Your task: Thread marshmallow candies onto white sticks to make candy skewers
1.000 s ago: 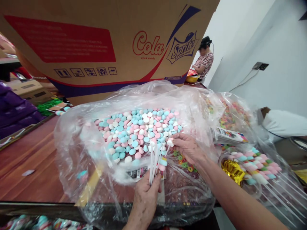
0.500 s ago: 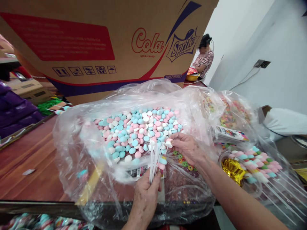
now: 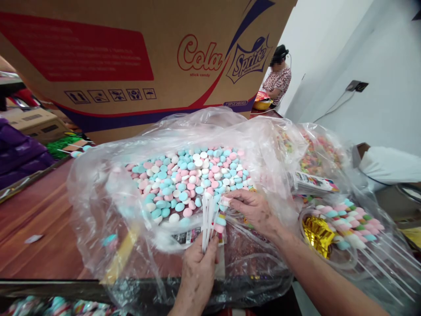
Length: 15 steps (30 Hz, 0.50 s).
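My left hand (image 3: 199, 267) is closed around a bunch of white sticks (image 3: 206, 221), which point up and away from me. Pink, blue and yellow candies (image 3: 219, 223) are threaded on one stick at the right of the bunch. With thumb and fingertips, my right hand (image 3: 251, 208) pinches a pink and white marshmallow (image 3: 225, 201) at the upper end of that stick. Just beyond both hands, loose pink, blue and white marshmallows (image 3: 177, 186) lie heaped in an open clear plastic bag (image 3: 88, 193). The fingers partly hide where marshmallow and stick meet.
A large cardboard box (image 3: 158, 57) stands behind the bag. At the right lie finished-looking candy skewers (image 3: 357, 224), gold tinsel (image 3: 316, 235), a stack of printed cards (image 3: 314, 182) and bagged gummies (image 3: 319, 153). Another person (image 3: 279, 81) is farther back, near a yellow basin (image 3: 263, 104).
My right hand has moved slightly left and down, bringing the marshmallow from beside the stick onto or against its top. My left hand keeps its hold. The view has shifted a little.
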Each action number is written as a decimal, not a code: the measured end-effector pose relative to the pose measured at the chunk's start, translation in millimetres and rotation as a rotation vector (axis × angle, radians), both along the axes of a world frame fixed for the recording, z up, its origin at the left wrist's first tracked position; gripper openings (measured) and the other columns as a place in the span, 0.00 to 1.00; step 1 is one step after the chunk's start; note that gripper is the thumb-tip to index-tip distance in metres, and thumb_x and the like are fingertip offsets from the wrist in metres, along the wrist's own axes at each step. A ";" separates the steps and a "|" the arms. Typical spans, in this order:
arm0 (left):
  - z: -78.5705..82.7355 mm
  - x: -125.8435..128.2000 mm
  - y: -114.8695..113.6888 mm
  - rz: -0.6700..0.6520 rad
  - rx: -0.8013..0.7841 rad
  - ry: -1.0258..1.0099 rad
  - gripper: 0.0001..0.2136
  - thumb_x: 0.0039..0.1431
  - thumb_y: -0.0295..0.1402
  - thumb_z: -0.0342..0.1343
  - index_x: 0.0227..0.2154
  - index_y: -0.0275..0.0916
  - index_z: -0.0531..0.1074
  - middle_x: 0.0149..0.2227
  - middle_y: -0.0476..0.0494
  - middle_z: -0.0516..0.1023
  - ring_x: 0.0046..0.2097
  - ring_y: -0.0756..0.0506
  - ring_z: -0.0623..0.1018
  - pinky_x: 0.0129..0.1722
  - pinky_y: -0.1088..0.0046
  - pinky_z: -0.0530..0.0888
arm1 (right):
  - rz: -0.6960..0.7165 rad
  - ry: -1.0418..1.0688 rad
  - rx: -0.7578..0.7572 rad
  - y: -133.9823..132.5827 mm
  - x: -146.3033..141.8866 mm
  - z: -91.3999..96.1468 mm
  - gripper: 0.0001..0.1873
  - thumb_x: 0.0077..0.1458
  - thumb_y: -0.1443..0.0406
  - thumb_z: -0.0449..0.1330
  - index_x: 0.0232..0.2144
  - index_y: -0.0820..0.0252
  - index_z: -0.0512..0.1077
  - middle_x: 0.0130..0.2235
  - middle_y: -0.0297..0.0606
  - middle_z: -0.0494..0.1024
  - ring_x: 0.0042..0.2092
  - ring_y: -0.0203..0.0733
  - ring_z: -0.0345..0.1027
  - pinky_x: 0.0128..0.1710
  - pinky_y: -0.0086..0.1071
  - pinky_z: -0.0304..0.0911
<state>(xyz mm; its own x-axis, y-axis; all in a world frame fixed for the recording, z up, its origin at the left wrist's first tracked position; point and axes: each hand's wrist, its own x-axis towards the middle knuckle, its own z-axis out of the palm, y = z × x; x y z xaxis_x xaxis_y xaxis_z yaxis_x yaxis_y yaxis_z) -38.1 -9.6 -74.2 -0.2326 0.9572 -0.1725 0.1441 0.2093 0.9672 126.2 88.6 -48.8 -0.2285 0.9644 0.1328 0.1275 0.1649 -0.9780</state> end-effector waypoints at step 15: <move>-2.2 3.9 -1.8 0.087 0.040 0.002 0.14 0.57 0.44 0.57 0.25 0.38 0.73 0.15 0.55 0.63 0.19 0.51 0.61 0.19 0.76 0.57 | -0.046 -0.017 0.082 -40.7 -33.2 -17.7 0.13 0.59 0.63 0.58 0.43 0.54 0.80 0.44 0.34 0.83 0.45 0.41 0.78 0.48 0.33 0.72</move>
